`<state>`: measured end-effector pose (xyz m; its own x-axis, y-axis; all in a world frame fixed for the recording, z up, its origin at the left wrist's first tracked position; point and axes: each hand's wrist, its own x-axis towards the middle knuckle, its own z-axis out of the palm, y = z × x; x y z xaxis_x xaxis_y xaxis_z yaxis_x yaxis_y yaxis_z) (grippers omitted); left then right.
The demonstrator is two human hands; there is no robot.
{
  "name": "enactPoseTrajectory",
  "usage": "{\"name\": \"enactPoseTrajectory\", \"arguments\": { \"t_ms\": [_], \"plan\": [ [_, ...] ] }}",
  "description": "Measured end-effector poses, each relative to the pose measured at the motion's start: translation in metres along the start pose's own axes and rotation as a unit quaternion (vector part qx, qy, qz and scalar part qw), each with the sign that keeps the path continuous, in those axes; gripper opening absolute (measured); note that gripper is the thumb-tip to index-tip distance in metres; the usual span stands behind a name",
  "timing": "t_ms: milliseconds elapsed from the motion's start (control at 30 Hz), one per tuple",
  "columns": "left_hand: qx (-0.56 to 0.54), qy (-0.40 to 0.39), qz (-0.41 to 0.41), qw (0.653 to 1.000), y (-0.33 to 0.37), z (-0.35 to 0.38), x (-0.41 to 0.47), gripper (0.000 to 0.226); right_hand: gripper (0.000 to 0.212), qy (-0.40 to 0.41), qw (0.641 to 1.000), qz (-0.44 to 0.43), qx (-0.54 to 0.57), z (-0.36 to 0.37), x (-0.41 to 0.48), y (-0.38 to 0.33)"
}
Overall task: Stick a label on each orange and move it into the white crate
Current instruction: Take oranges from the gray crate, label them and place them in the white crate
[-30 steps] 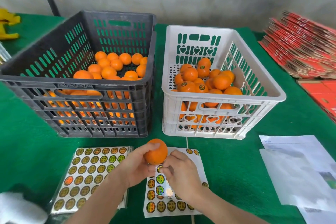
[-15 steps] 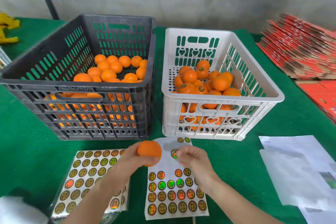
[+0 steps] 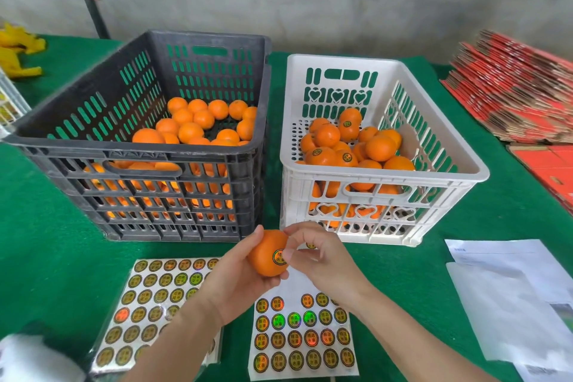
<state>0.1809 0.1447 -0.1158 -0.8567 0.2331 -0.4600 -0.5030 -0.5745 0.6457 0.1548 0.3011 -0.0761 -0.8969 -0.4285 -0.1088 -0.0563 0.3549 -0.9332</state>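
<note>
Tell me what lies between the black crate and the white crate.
Only a narrow strip of bare green tablecloth separates the black crate from the white crate. The head view shows nothing resting in that gap.

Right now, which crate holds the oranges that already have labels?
The white crate on the right: several of its oranges show round dark labels, while those in the black crate show none.

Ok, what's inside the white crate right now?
The white crate holds heaped oranges; a few on top show round labels. Those underneath are mostly covered, so their labels cannot be seen.
</note>
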Motion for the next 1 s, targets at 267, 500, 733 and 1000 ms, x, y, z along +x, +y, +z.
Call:
{"name": "enactPoseTrajectory", "arguments": {
  "t_ms": [267, 500, 733, 1000],
  "plan": [
    [0.003, 0.017, -0.004, 1.0, -0.001, 0.005, 0.0, 0.063, 0.022, 0.065, 0.992, -0.052, -0.096, 0.007, -0.005, 0.001],
    [0.012, 0.026, 0.02, 0.999, 0.002, 0.017, -0.006, 0.068, 0.051, 0.0, 0.999, -0.032, -0.033, -0.01, -0.008, -0.003],
    [0.33, 0.021, 0.238, 0.913, 0.051, 0.072, -0.013, 0.057, 0.062, 0.148, 0.956, -0.234, -0.101, -0.036, 0.001, -0.032],
    [0.593, 0.338, 0.403, 0.609, 0.166, 0.054, 0.023, 0.017, 0.038, 0.029, 0.886, 0.088, -0.454, -0.192, 0.12, -0.037]
  ]
}}
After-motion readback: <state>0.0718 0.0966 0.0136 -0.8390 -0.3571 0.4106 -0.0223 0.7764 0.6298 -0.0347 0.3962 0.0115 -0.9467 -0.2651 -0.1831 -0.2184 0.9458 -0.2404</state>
